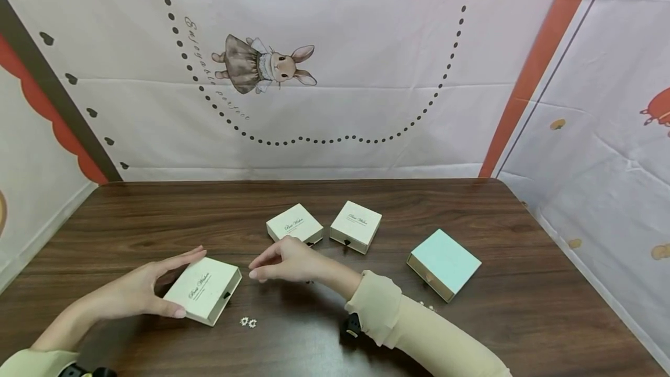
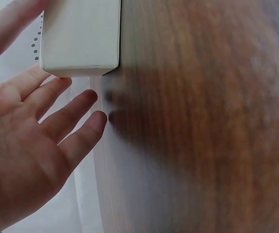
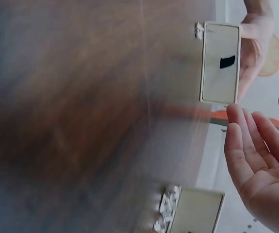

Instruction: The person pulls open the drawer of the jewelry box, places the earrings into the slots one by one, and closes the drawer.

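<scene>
A cream drawer-style gift box (image 1: pixel 201 288) with dark script on its lid lies at the left of the table. My left hand (image 1: pixel 133 290) grips it across two opposite sides, thumb at the near edge and fingers at the far one. Its drawer front (image 3: pixel 219 80) with a black ribbon tab faces right. Beside that front sit two small silvery star-like pieces (image 1: pixel 248 322). My right hand (image 1: pixel 290 260) hovers to the right of the box, fingers loosely bent and apart from it, nothing between them. Behind this hand stands a second cream box (image 1: pixel 295 223), partly covered.
A third cream box (image 1: pixel 356 226) stands at the back middle, and a mint-lidded box (image 1: pixel 444 262) to the right. Small shiny pieces (image 1: pixel 426 306) lie before the mint box, partly behind my right sleeve. A printed cloth (image 1: pixel 366 74) hangs beyond the table's back edge.
</scene>
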The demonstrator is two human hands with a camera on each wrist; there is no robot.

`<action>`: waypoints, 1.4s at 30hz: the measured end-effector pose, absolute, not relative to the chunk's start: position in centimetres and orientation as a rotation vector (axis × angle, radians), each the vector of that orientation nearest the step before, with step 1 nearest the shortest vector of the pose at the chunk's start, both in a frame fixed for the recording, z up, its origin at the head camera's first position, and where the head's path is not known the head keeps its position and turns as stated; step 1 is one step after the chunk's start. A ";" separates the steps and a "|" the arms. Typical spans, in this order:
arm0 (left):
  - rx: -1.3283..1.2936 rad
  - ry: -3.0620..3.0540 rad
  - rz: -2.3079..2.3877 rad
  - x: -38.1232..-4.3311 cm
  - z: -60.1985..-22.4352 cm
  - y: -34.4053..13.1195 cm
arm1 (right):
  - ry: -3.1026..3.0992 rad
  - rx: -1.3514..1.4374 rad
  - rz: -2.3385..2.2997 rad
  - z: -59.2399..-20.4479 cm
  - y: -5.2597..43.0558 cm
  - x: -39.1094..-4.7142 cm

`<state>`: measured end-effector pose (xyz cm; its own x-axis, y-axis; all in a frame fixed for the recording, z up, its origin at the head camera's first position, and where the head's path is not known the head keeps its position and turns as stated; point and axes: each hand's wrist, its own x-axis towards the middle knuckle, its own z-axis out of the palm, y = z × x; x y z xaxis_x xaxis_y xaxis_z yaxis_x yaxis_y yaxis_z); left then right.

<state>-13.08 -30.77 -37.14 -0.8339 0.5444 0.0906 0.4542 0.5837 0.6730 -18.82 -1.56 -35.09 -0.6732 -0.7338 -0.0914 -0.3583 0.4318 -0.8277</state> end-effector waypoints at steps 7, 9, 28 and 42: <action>0.736 2.736 1.012 -12.8 -36.9 -30.5 | 2.196 -0.837 -1.154 -35.5 -3.0 -18.4; 0.718 2.759 0.985 -12.8 -36.9 -30.5 | 2.192 -0.830 -1.150 -35.7 -3.4 -18.3; 0.702 2.805 0.924 -12.7 -37.1 -30.7 | 2.070 -0.545 -1.256 -36.6 -6.2 -17.4; 0.738 2.788 0.967 -12.7 -37.2 -30.7 | 2.089 -0.442 -1.277 -36.4 -7.0 -17.0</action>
<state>-12.69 -30.75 -37.18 -0.8776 0.4752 0.0629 0.4121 0.6810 0.6053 -17.00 -7.01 -36.41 -0.7371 -0.5797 -0.3473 0.0449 0.4708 -0.8811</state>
